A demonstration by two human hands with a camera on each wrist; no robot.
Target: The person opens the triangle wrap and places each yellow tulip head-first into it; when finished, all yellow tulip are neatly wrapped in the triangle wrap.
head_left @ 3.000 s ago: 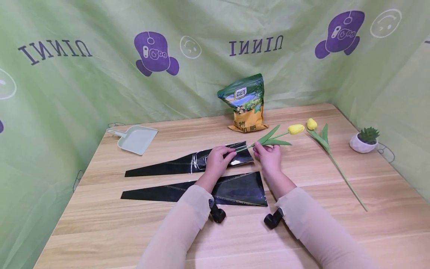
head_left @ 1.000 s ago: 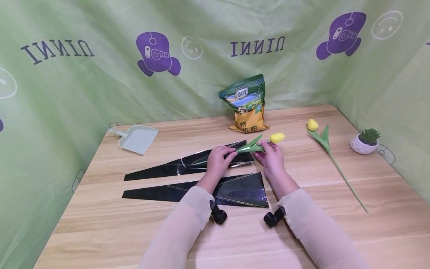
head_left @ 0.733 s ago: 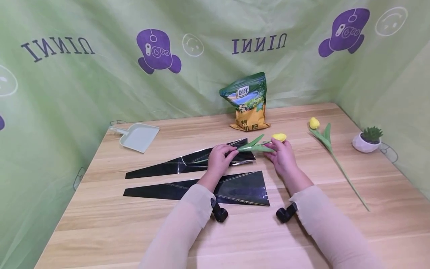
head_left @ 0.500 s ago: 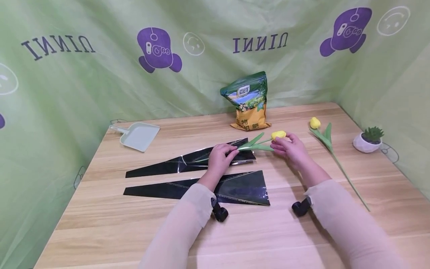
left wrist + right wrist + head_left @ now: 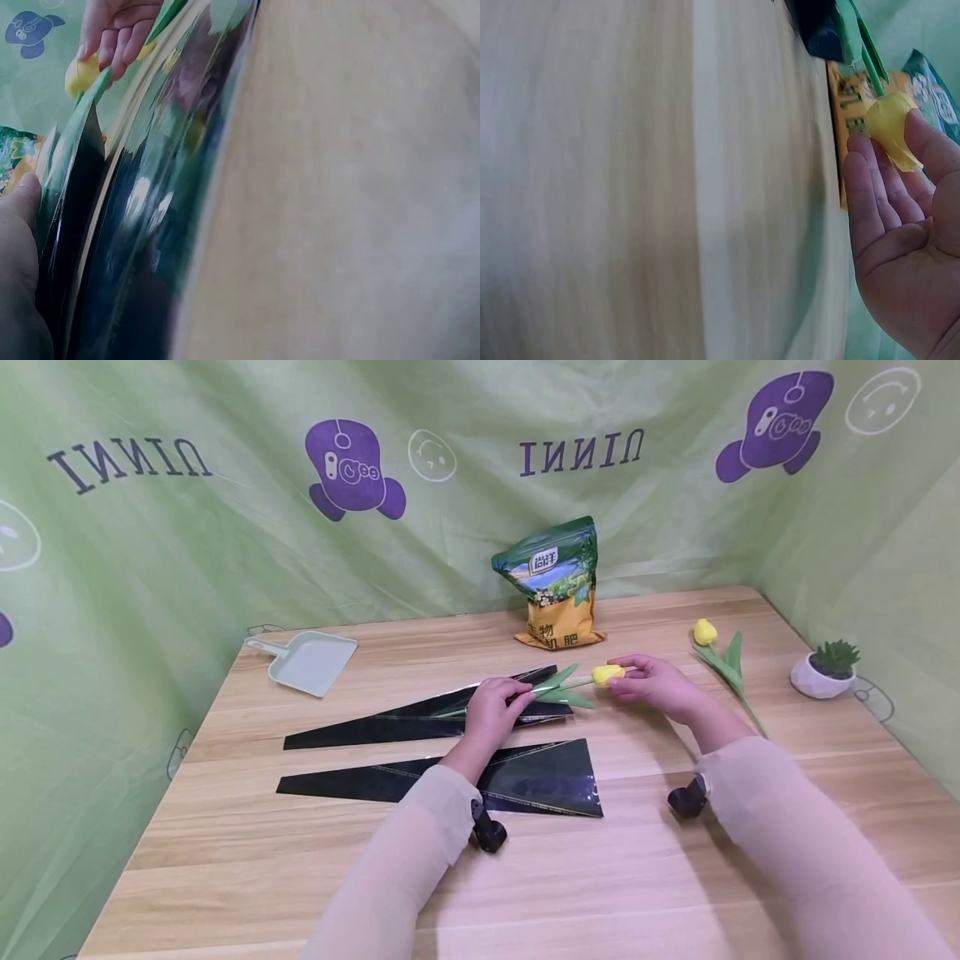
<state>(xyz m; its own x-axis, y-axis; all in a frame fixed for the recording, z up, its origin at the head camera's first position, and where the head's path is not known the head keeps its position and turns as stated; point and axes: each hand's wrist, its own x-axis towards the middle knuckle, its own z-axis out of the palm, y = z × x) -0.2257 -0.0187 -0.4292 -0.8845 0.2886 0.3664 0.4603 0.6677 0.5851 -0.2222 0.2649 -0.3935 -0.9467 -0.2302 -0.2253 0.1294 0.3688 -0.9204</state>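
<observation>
My right hand pinches the yellow bloom of an artificial tulip between thumb and fingers, as the right wrist view also shows. The tulip's stem runs leftward into the wide mouth of a black, partly clear flower sleeve; its green leaves stick partly out of that mouth. At the mouth, my left hand grips the sleeve's edge with thumb and fingers. A second black sleeve lies flat, nearer to me. In the left wrist view the left thumb presses against the shiny film.
Another yellow tulip lies to the right, partly behind my right arm. A potted succulent stands near the right edge. At the back are a fertilizer bag and, to the left, a pale dustpan, all on the wooden table.
The held tulip has slid left, its stem going deeper into the upper sleeve. My right hand has shifted from the stem to the bloom. The left hand stays at the sleeve's mouth.
</observation>
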